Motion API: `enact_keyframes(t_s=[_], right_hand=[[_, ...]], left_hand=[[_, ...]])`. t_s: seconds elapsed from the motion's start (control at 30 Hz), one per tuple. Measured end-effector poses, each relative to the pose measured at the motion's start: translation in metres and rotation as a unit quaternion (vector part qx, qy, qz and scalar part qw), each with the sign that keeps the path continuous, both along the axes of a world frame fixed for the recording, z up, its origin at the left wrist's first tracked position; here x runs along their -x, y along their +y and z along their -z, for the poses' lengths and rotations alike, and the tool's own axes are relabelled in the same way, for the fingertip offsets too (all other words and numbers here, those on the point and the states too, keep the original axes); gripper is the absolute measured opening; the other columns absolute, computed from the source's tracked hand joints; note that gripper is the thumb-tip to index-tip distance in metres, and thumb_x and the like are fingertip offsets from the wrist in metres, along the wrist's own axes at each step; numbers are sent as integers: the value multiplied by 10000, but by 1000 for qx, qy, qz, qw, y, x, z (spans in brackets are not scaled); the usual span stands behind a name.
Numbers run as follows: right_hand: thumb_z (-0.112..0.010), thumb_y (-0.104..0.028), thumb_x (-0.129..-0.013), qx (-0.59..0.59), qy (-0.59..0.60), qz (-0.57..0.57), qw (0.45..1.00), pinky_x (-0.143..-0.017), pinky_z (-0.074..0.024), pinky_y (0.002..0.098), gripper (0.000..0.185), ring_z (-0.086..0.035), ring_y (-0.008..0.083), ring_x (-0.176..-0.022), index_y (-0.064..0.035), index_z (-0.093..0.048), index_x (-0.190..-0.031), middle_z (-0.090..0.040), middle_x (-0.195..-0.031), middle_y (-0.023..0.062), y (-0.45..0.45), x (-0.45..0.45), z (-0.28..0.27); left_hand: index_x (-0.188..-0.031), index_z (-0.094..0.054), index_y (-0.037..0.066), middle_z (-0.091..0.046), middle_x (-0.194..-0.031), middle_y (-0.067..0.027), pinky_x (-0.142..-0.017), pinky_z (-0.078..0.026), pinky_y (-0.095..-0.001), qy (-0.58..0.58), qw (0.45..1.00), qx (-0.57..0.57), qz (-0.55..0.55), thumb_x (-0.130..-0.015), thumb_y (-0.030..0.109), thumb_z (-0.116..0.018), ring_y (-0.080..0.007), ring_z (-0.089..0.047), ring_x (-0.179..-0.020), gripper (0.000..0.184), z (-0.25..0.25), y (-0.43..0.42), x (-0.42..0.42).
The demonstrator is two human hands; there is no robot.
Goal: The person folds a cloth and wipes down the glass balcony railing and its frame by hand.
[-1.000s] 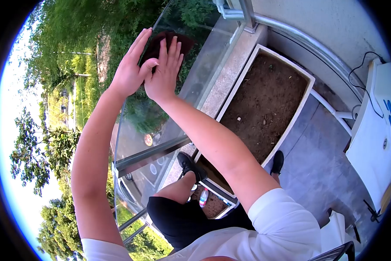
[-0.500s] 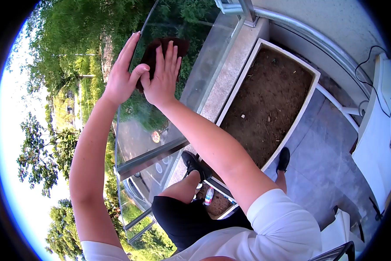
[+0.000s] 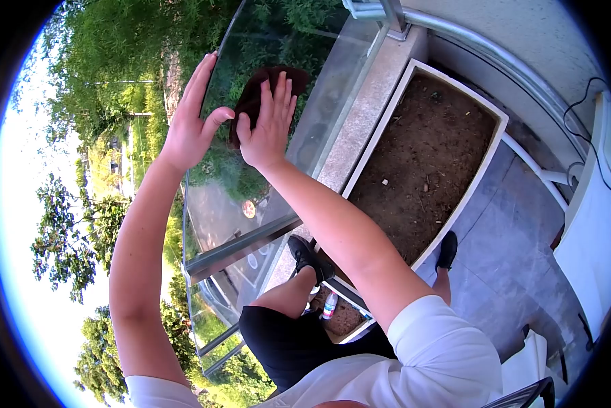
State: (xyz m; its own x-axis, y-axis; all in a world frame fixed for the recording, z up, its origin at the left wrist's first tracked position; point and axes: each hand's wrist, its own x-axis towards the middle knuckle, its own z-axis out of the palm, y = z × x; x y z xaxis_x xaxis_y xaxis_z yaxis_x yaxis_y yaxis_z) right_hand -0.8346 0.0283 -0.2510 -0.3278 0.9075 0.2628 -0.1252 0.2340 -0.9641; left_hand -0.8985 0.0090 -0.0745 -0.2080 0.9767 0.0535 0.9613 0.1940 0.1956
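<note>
1. The left hand [image 3: 190,129] has its fingers straight and close together, the thumb stretched out sideways. It lies along the edge of a clear glass panel [image 3: 214,207]; how firmly it touches, I cannot tell.
2. The right hand [image 3: 269,130] is flat, fingers slightly apart, laid over a dark cloth [image 3: 250,98] against the glass panel. The cloth shows around and beyond its fingers.
3. The hands are apart; the left thumb points toward the right hand, its tip just beside the cloth.
4. Nearer the body than both hands, a metal bar [image 3: 244,247] crosses the panel.
5. Right of the right hand, past a stone ledge [image 3: 368,95], a pale-rimmed planter [image 3: 456,86] holds brown soil [image 3: 428,156].
6. Green trees [image 3: 118,58] fill the view beyond the left hand.
</note>
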Motion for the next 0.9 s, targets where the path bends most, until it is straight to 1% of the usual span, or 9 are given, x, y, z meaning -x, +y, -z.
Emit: enact_keyframes(t_s=[0.07,0.2,0.3,0.5,0.77,0.9], right_hand=[[-527,-455,-961,4,2,0,1000,-1243,-70,637,785,-132,495,-1559,-12,-324,-1576,-190,-1667,305,0,2,7],[-505,-418,-990,-7,-11,4,1000,-1245,-88,628,749,-130,491,-1561,-9,-290,-1580,-175,-1677,292,5,3,19],[-510,-455,-981,16,12,15,1000,-1242,-85,635,764,-144,498,-1555,-7,-327,-1571,-191,-1669,299,10,5,31],[-495,-470,-989,3,6,15,1000,-1241,-96,636,759,-153,496,-1553,-2,-335,-1564,-192,-1669,297,15,6,44],[-514,-448,-983,-9,2,17,1000,-1239,-108,640,746,-159,501,-1549,1,-344,-1554,-195,-1670,293,26,8,59],[-514,-441,-987,-8,-5,22,1000,-1238,-120,636,739,-168,497,-1548,-1,-343,-1556,-197,-1669,295,36,11,68]], left_hand=[[-1601,-292,-1,-352,-1635,-230,-1227,-305,-439,2,1000,3,-2,-939,452,-706,-384,-330,-1526,903,-1,0,-2],[-1599,-291,-9,-356,-1635,-226,-1232,-293,-436,-12,1000,2,-6,-933,456,-713,-377,-330,-1527,915,0,1,-2],[-1601,-290,-6,-358,-1637,-216,-1236,-280,-431,-23,1000,2,-10,-926,459,-721,-368,-327,-1530,926,1,0,-1],[-1613,-271,12,-348,-1646,-203,-1240,-271,-428,-30,999,11,-23,-923,461,-724,-352,-317,-1538,940,0,0,-2],[-1618,-262,15,-344,-1649,-202,-1245,-259,-430,-27,999,15,-13,-932,469,-715,-350,-306,-1543,939,0,-2,1],[-1615,-258,0,-346,-1645,-207,-1244,-258,-428,-39,999,13,-17,-936,477,-711,-339,-307,-1543,945,1,-1,2]])
